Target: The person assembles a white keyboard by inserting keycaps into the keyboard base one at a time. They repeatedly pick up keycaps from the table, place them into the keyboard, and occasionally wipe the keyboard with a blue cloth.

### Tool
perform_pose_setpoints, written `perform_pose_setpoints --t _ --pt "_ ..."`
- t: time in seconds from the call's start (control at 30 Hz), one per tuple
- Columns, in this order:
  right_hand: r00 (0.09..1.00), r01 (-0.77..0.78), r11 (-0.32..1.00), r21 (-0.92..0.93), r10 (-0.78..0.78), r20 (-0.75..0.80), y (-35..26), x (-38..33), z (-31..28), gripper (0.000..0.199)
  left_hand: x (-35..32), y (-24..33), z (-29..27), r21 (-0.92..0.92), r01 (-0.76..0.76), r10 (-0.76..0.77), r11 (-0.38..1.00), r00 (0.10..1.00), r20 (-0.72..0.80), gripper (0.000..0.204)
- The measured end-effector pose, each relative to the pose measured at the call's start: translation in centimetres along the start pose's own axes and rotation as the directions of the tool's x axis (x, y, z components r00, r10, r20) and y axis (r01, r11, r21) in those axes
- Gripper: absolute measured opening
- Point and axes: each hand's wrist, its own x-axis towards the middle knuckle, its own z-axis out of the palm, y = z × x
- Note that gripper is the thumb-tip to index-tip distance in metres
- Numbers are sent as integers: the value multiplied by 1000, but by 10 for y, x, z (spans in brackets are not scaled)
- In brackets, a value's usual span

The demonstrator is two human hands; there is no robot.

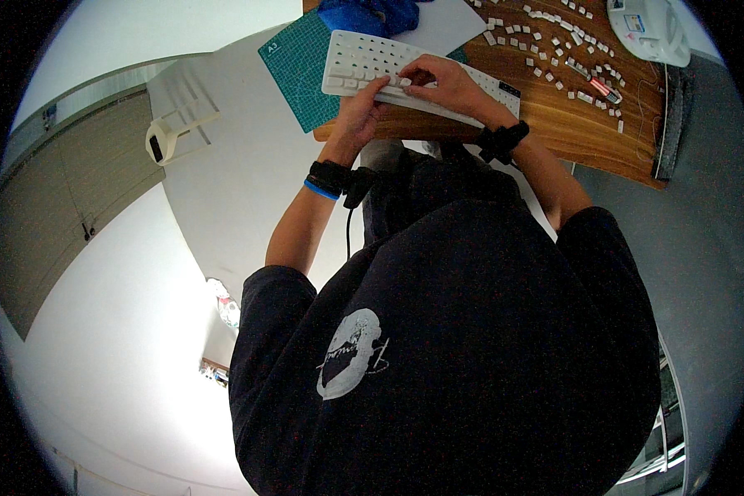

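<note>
A white keyboard [357, 56] lies tilted across the table's near edge. Its nearest row at the left carries white keycaps, while bare switches show in the rows behind. My left hand [360, 117] grips the keyboard's near side, thumb on top by the keycaps and the other fingers curled low at the edge. Over the middle of the same row, my right hand [448, 84] has its thumb and fingertips drawn together. Whatever is between them is too small to make out. Both wrists wear black straps.
Loose white keycaps [514, 42] are scattered on the wooden table [504, 66], with a red-and-white tube [605, 89] among them. Under the keyboard lies a green cutting mat [293, 76]. A blue cloth [363, 15] is behind it, and a white appliance [649, 31] stands far right.
</note>
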Motion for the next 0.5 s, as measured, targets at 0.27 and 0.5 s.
perform_pose_setpoints --t 0.27,0.5 --pt "999 37 999 -21 -37 -20 0 -1 -2 29 -5 4 8 3 -20 20 1000 1000 -8 40" --pt "999 -16 1000 -15 16 -30 2 0 -1 28 -2 4 5 -26 7 -7 1000 1000 3 39"
